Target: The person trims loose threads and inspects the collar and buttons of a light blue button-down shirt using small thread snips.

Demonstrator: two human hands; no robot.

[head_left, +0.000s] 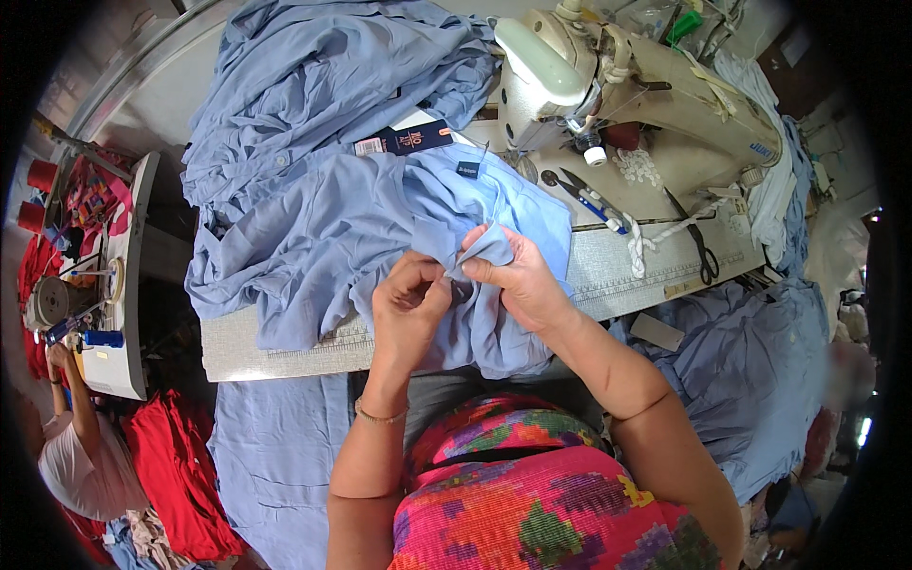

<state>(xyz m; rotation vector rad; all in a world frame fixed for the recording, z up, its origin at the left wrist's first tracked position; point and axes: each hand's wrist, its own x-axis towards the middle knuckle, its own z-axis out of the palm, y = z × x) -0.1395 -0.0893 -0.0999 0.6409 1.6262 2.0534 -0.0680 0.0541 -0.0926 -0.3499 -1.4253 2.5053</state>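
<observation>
A light blue garment [332, 218] lies bunched over the front of the sewing table, with a small dark label at its neck and a dark hang tag [418, 138] beside it. My left hand [410, 296] pinches an edge of the cloth between thumb and fingertips. Close against it, my right hand [518, 275] grips a folded corner of the same garment, thumb on top. The fingertips of both hands nearly meet at this edge. Whether anything small sits between them cannot be made out.
A sewing machine [546, 71] stands at the back right. Near it lie thread snips [594, 204], black scissors [701, 249] and a white cord [638, 249]. More blue garments are heaped behind [332, 76] and at the right [741, 361]. At far left, another person works beside red cloth [176, 475].
</observation>
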